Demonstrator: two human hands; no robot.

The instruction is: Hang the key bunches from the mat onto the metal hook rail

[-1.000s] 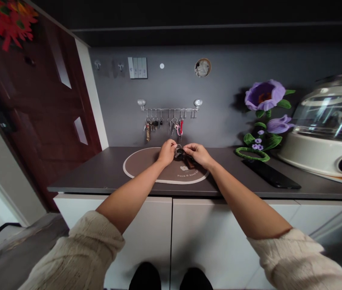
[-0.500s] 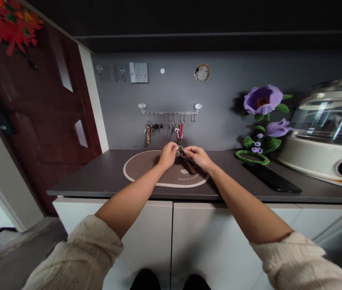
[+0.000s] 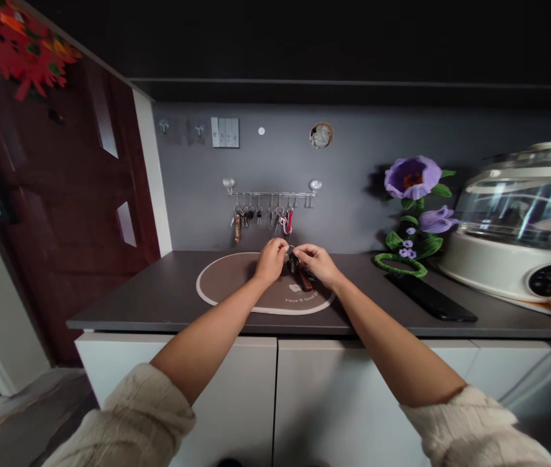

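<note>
Left grip pinches a metal ring by its left side, thumb against finger; right grip pinches the same bunch from the other side, though whether by ring or key I cannot tell. Far left of both stands a dark red door. Nearer on that side, the worktop carries a mat, which runs beneath both grips. Above and beyond them, a rack bears hung keys. Between the grips the bunch dangles dark keys, its brown fob slanting down beside the right one. Right of the right grip come a purple flower, a black slab in front of it, and, farthest off, an appliance.
</note>
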